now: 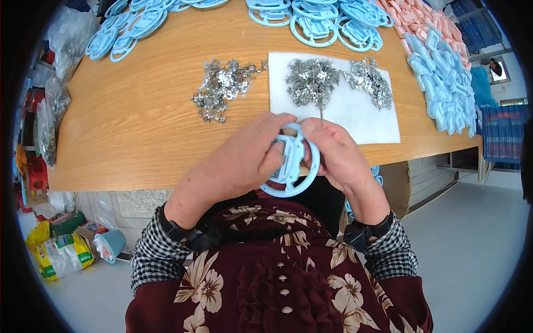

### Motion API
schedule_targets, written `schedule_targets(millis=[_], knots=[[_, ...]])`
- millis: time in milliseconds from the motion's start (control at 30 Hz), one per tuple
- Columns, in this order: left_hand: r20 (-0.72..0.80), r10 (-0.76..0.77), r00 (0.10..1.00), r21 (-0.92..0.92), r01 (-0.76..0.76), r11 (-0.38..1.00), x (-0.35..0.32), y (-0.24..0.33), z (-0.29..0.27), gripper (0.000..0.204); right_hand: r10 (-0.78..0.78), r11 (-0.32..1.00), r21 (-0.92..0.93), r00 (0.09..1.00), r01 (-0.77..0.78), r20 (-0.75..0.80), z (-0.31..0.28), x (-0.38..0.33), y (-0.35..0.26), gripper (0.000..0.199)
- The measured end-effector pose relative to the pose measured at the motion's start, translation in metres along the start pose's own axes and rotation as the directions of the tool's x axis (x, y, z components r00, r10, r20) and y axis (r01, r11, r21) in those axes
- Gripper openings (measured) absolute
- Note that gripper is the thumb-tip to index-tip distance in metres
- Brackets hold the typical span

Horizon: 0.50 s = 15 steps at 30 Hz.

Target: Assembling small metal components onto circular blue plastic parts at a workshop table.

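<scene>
A light blue plastic wheel-shaped part (292, 157), like a toy steering wheel, is held tilted in front of me at the table's near edge. My left hand (250, 147) grips its left side, thumb laid on the centre piece. On the other side my right hand (340, 152) is closed at the rim, its fingertips partly hidden behind the part. A thin metal rod (321, 114) rises from beside my right thumb toward a heap of fine metal pieces (312, 83); its lower end is hidden. That heap lies on a white foam sheet (355, 125).
Small metal clips (222, 86) lie loose left of the sheet; another metal pile (371, 83) is on its right. Blue wheel parts (313, 28) are stacked at the back. Blue handle-like parts (441, 83) and pink parts (425, 25) cover the table's right side.
</scene>
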<state>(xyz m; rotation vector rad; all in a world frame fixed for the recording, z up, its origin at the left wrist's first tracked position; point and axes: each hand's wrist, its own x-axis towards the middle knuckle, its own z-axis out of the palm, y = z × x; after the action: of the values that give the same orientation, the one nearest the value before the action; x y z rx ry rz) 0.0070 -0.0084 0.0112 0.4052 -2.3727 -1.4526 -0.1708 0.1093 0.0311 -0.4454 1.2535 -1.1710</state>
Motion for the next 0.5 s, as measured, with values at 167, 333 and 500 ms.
schedule_targets(millis=[167,333,500], knots=[[0.149,-0.263,0.953,-0.79,0.275,0.549,0.004,-0.012,-0.003,0.052,-0.21,0.975,-0.078,0.978,0.21,0.003,-0.001,0.007,-0.001,0.022],[0.164,-0.328,0.93,-0.825,0.312,0.471,0.003,0.006,-0.005,0.043,-0.46,0.851,-0.298,0.887,0.433,-0.024,0.014,0.011,0.004,0.024],[0.168,-0.368,0.915,-0.81,0.341,0.478,0.002,0.017,0.001,0.042,-0.374,0.876,-0.302,0.925,0.376,0.067,0.015,0.013,-0.005,0.025]])
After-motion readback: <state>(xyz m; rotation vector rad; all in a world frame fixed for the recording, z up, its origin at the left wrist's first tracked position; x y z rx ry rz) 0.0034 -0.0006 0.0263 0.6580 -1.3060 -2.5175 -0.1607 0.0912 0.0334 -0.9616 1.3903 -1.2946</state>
